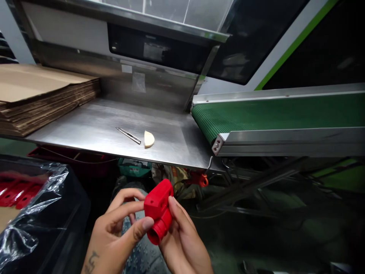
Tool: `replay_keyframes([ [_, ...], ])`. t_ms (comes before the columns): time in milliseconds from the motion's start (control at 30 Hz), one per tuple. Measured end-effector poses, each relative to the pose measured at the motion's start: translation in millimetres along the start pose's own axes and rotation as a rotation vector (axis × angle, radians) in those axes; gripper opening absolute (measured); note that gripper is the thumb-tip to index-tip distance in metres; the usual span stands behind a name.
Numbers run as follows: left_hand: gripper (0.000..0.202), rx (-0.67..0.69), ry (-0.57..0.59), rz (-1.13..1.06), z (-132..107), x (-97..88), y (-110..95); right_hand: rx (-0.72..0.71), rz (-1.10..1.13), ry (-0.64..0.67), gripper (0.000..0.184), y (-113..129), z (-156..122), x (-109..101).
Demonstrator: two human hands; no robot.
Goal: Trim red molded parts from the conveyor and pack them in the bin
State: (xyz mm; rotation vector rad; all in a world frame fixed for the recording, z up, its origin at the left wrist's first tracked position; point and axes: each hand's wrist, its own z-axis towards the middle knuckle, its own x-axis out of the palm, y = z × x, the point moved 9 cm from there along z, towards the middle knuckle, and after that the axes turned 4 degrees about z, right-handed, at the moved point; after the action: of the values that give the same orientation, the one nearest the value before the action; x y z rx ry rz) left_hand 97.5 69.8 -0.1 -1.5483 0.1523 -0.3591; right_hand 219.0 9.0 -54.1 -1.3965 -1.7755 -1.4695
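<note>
A red plastic part [157,207] with a block-shaped body and a round, open tube end is held above my lap, between both hands. My left hand [118,224] pinches its left side, thumb near the tube and fingers at the body. On the other side my right hand [185,238] grips it, thumb along the edge; its other fingers are partly hidden behind the part. Beyond the hands, a slim metal knife-like tool [129,135] and a cream half-round piece [148,139] lie side by side on the steel table [176,133].
Stacked cardboard [42,95] covers the table's left end. A green conveyor belt [279,112] comes in from the right. At lower left, a plastic-lined box [57,213] holds several red parts [19,194]. Under the table edge are a teal bin [134,168] and an orange-handled tool [202,179].
</note>
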Motion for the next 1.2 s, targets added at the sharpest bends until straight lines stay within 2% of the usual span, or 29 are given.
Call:
replay_keyframes([
  [100, 0.023, -0.146, 0.064, -0.192, 1, 6.5, 17, 0.06, 0.006, 0.031, 0.015, -12, 0, 5],
  [200, 0.03, -0.344, 0.09, -0.384, -4, 16.3, 33, 0.166, -0.03, 0.168, 0.035, -27, -2, 20],
  [267, 0.033, -0.415, 0.101, -0.476, -6, 21.3, 37, 0.204, -0.023, 0.238, 0.048, -32, -3, 27],
  [333, 0.037, -0.452, 0.092, -0.543, -5, 22.5, 36, 0.193, -0.001, 0.236, 0.049, -30, -2, 27],
  [567, 0.035, -0.518, -0.014, -0.629, 4, 10.8, 42, 0.075, -0.092, 0.157, 0.035, -13, 1, 20],
  [700, 0.026, -0.5, -0.016, -0.586, 5, 4.1, 58, -0.129, -0.306, 0.112, 0.031, 3, 0, 22],
  [833, 0.025, -0.458, -0.063, -0.536, 4, -4.6, 75, -0.266, -0.472, 0.119, 0.042, 9, 0, 25],
  [1000, 0.039, -0.418, -0.123, -0.574, 3, -6.7, 76, -0.264, -0.558, 0.18, 0.05, 5, -2, 29],
  [1133, 0.043, -0.495, -0.245, -0.531, -5, -14.0, 77, -0.232, -0.607, 0.229, 0.058, -2, -4, 28],
  [1200, 0.049, -0.526, -0.269, -0.499, -8, -16.9, 77, -0.229, -0.66, 0.241, 0.057, -3, -3, 27],
])
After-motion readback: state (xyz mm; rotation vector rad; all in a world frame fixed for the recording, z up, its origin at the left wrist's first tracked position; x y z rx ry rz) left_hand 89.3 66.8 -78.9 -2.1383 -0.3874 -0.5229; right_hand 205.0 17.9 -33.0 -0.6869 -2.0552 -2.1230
